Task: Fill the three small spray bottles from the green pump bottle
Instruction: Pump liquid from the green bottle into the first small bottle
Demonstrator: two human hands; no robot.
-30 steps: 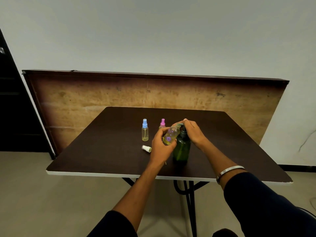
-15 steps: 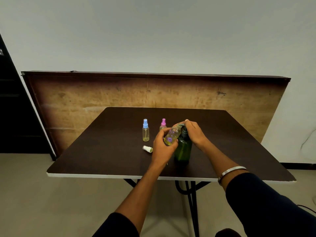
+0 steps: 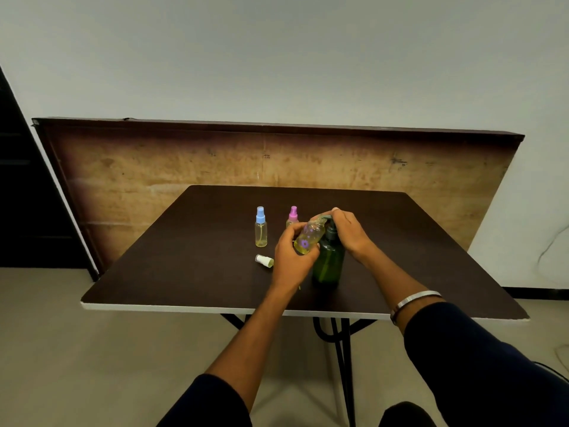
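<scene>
The green pump bottle (image 3: 328,263) stands upright on the dark table (image 3: 191,241). My right hand (image 3: 349,231) lies over its pump head, fingers curled on the nozzle. My left hand (image 3: 291,257) grips a small clear spray bottle (image 3: 309,237) with purple flowers, uncapped and tilted, its mouth up at the pump's nozzle; yellowish liquid sits in its lower part. Its white spray cap (image 3: 264,260) lies on the table to the left. A blue-capped spray bottle (image 3: 260,228) and a pink-capped spray bottle (image 3: 292,215) stand upright behind, both holding yellowish liquid.
A large wooden board (image 3: 215,161) leans against the wall behind the table. The table's white front edge (image 3: 184,307) runs below my forearms, with black metal legs (image 3: 341,349) underneath. A dark doorway is at far left.
Both hands and the tilted bottle stay at the pump head, with almost no shift; only the camera view drifts slightly.
</scene>
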